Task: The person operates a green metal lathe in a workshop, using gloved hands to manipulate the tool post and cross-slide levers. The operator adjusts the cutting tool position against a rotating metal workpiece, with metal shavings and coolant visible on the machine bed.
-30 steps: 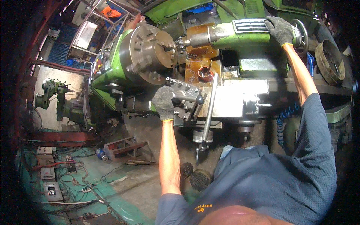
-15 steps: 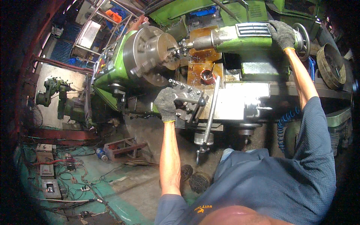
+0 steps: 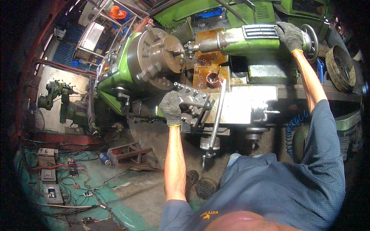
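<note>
I am at a green metal lathe. My left hand [image 3: 170,108], in a dark grey knit glove, is curled against the left side of the tool post [image 3: 192,101], by the hub of its ball-ended lever [image 3: 197,104]. Its fingertips are hidden. My right hand [image 3: 290,36], gloved alike, lies over the right end of the green tailstock [image 3: 250,39], fingers stretched along the top, beside the handwheel [image 3: 311,41]. The large steel chuck [image 3: 154,57] is streaked by motion; its jaws are smeared. A drill-chuck-like holder [image 3: 189,49] projects from the tailstock toward it.
A small reddish pot [image 3: 212,79] stands on the oily brown slide. A long steel bar handle [image 3: 218,115] slants toward me. Right of the tailstock leans a round pan [image 3: 340,68]. Cables and switch boxes [image 3: 49,175] lie on the green floor at lower left, near a rusty frame [image 3: 130,153].
The chuck's blurred jaws show at a different angle, so it is turning. Both my hands keep their places. The view has shifted very slightly.
</note>
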A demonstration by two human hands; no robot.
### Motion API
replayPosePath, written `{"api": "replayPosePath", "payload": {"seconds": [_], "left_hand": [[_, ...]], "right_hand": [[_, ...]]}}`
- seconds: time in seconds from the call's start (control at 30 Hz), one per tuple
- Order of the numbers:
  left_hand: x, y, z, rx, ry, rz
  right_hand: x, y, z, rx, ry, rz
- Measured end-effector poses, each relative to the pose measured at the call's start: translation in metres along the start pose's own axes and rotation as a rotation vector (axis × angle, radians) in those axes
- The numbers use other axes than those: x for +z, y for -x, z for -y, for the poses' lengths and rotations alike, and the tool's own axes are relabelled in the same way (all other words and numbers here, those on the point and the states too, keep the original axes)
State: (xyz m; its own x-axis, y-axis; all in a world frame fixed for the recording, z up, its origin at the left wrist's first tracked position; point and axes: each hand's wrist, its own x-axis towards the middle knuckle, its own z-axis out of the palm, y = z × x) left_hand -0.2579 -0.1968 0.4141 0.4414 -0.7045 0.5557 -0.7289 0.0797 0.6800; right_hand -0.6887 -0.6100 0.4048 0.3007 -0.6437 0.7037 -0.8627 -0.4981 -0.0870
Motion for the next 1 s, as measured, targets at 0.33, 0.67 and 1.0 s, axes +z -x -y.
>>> {"api": "replayPosePath", "payload": {"seconds": [0.33,0.67,1.0], "left_hand": [[0.0022,0.0001,-0.0026,-0.029,0.038,-0.026],[0.0026,-0.0017,-0.0055,-0.048,0.000,-0.009],[0.0000,-0.0001,-0.0035,-0.116,0.078,-0.009]], "right_hand": [[-0.0052,0.0009,0.0009,0.000,-0.001,0.034],[-0.0038,0.0001,-0.0038,0.001,-0.013,0.017],[-0.0046,-0.0006,-0.0007,0.016,0.008,0.057]]}}
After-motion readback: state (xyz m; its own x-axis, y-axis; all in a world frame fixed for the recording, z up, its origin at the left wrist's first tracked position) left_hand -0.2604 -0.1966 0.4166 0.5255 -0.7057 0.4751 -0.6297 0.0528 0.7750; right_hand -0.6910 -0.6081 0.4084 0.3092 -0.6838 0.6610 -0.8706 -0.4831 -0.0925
